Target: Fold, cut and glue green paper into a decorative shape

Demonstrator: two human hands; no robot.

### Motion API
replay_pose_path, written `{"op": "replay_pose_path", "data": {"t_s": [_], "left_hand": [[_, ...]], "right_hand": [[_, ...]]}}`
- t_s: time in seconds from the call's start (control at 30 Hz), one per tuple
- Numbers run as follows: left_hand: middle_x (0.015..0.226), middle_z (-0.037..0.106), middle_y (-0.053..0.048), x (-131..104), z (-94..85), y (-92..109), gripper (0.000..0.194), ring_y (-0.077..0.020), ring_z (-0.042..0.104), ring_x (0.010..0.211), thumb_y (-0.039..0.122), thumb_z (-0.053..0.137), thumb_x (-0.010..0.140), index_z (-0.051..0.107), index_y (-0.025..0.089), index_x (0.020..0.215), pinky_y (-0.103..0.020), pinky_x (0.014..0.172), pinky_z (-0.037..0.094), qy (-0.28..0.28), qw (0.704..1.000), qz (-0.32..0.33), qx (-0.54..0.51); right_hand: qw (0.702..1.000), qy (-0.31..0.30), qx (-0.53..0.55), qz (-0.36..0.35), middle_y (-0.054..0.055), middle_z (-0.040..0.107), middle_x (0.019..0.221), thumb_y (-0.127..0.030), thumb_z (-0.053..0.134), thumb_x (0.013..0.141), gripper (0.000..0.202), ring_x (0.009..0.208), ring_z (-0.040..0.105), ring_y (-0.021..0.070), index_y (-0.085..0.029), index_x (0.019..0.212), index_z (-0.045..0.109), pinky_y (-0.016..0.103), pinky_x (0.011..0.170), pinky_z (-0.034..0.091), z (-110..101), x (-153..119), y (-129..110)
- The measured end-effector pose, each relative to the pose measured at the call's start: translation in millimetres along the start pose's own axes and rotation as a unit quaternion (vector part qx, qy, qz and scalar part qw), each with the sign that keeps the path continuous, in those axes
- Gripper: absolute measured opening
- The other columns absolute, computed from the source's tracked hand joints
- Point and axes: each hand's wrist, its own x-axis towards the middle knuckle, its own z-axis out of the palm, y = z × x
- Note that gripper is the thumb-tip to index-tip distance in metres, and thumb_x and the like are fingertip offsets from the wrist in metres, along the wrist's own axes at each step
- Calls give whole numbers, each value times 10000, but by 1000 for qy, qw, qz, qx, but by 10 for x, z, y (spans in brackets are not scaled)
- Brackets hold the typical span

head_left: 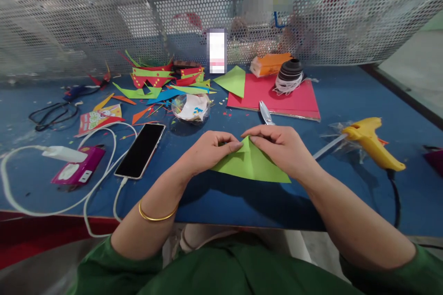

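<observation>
A bright green sheet of paper is held between both hands above the table's near edge, its top pinched into a small peak. My left hand grips its upper left side with thumb and fingers pressed together. On the other side of the peak, my right hand pinches the upper right side. The hands are close together but apart. Just beyond my right hand lie silver scissors, their handles hidden behind it.
A black phone, white cables and a purple power strip lie left. Behind are a bowl of scraps, cut paper pieces, red sheets and a black spool. A yellow glue gun lies right.
</observation>
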Motion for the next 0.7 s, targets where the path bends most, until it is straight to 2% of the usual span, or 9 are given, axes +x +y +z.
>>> {"op": "replay_pose_path", "data": {"t_s": [0.17, 0.3, 0.43, 0.6, 0.7], "left_hand": [[668, 565, 19, 8, 23, -13, 321, -108, 476, 619, 472, 612, 827, 672, 163, 763, -233, 578, 359, 31, 999, -4, 3], [686, 615, 8, 26, 31, -50, 305, -129, 524, 674, 444, 615, 825, 701, 166, 733, -248, 627, 388, 49, 997, 38, 55], [671, 631, 10, 33, 40, -66, 290, -143, 551, 711, 419, 611, 831, 702, 174, 706, -252, 648, 406, 50, 993, 56, 87], [711, 681, -11, 29, 41, -47, 273, -142, 573, 678, 405, 613, 825, 727, 170, 744, -260, 632, 432, 76, 992, 56, 81], [742, 719, -16, 35, 36, -34, 250, -154, 604, 712, 384, 615, 831, 723, 184, 729, -293, 718, 476, 97, 987, 69, 104]], "right_hand": [[1000, 7, 25, 12, 33, 738, 840, -366, 545, 889, 283, 705, 597, 146, -206, 920, 775, 276, 611, 419, 6, 5, -23], [998, -6, 54, 38, 31, 719, 769, -373, 648, 820, 231, 625, 551, 129, -190, 915, 751, 270, 551, 395, 50, 0, 2], [996, 11, 77, 46, 28, 701, 745, -332, 659, 802, 174, 601, 528, 115, -187, 862, 733, 261, 526, 369, 89, -14, 14], [997, 2, 48, 52, -1, 630, 679, -380, 664, 800, 272, 566, 468, 107, -176, 970, 727, 266, 518, 337, 74, -8, 4], [998, -21, 9, 57, -25, 575, 646, -365, 698, 760, 285, 595, 480, 121, -186, 981, 724, 273, 551, 344, 58, 2, 11]]}}
